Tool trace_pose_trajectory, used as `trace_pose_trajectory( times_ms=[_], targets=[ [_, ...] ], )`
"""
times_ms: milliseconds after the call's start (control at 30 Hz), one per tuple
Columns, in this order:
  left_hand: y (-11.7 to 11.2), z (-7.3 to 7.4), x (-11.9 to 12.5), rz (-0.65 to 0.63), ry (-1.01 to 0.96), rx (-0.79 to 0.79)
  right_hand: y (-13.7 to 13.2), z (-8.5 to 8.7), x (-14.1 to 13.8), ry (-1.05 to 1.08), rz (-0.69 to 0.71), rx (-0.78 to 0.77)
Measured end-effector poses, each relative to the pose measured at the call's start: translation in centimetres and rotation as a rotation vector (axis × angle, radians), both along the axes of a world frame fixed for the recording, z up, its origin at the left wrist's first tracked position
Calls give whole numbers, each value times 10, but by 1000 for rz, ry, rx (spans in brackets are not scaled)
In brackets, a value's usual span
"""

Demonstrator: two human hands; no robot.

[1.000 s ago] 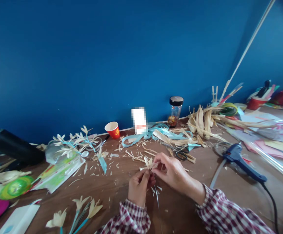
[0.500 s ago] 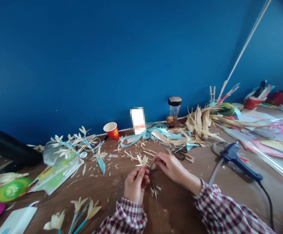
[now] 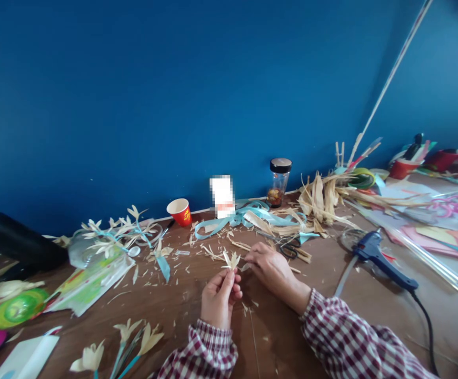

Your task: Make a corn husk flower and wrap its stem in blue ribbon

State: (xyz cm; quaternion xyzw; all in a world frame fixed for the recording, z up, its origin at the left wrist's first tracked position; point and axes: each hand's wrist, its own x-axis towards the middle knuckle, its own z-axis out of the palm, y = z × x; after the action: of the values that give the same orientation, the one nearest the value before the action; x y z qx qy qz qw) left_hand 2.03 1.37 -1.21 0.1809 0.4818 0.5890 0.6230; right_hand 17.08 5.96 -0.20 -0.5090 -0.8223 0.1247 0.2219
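My left hand (image 3: pixel 219 299) is closed in a pinch around the base of a small pale husk flower (image 3: pixel 231 260), which it holds upright over the wooden table (image 3: pixel 166 310). A thin wire stem (image 3: pixel 252 329) runs down from it toward me. My right hand (image 3: pixel 266 266) rests just to the right of the flower with its fingers curled, fingertips on a small husk piece (image 3: pixel 246 267) on the table. Both sleeves are red and white check.
Black scissors (image 3: pixel 290 249) and husk strips lie just beyond my right hand. A blue glue gun (image 3: pixel 381 257) with its black cord lies at the right. A red paper cup (image 3: pixel 180 211), a black-lidded jar (image 3: pixel 278 182), blue ribbon (image 3: pixel 237 219) and finished husk flowers (image 3: pixel 122 345) surround the hands.
My right hand has drawn away from the flower to the right and come down on the table. The left hand has kept hold of the flower and shifted slightly left.
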Motion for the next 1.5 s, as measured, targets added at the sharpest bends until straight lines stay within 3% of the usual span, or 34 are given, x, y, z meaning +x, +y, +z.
trace_pose_trajectory(
  times_ms=[500, 933, 1133, 1333, 1433, 1500],
  targets=[
    [0, 0, -1, -27, 10, 16, -11, 5, -2, 197, 26, 29],
    [0, 0, -2, -58, 4, 51, -11, 4, -3, 200, 105, 16],
    [1, -3, -1, -29, 48, 70, -25, 23, 1, 259, 124, 7],
    [4, -7, -4, -33, 46, 2, -75, 59, 18, 380, 187, -104],
    [3, -4, -4, -96, 67, -9, -102, 80, 25, 508, 339, -248],
    [1, 0, -3, -119, 76, -6, -114, 86, 26, 560, 520, -297]
  ],
)
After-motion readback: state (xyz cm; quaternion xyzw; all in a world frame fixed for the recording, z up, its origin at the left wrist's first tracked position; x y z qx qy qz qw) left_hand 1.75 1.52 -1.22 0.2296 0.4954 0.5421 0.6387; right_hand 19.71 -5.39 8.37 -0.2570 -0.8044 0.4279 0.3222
